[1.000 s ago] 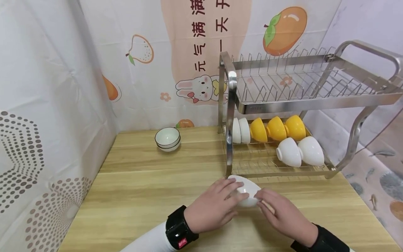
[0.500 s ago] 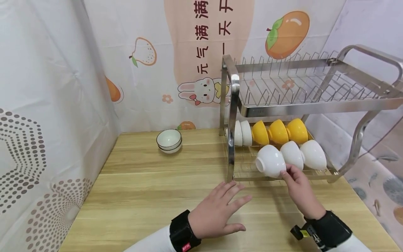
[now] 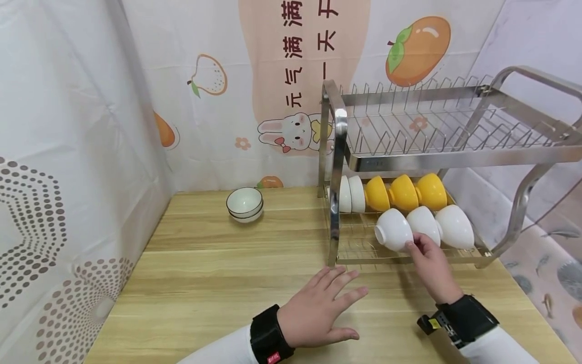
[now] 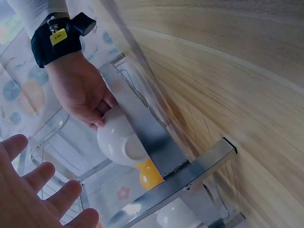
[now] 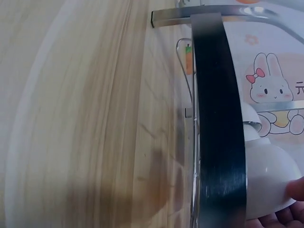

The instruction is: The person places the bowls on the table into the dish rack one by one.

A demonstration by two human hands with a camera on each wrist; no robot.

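Note:
My right hand (image 3: 432, 268) pinches the rim of a white bowl (image 3: 393, 230), which lies on its side at the front of the rack's lower tier, its foot facing left. Thumb and fingers on that bowl (image 4: 118, 137) also show in the left wrist view. Beside it to the right are two more white bowls (image 3: 456, 227), tipped the same way. My left hand (image 3: 318, 308) hovers over the table in front of the rack, fingers spread, holding nothing. Part of the right hand (image 5: 295, 192) appears at the edge of the right wrist view.
The two-tier metal dish rack (image 3: 427, 161) stands at the right. Behind the front row sit yellow bowls (image 3: 404, 193) and white bowls (image 3: 357, 194). Two stacked dark-rimmed bowls (image 3: 244, 203) rest at the back of the wooden table (image 3: 204, 283).
Both hands were on the white bowl above the table. The left hand let go, and the right hand carried the bowl right and forward onto the lower tier, turning its foot left.

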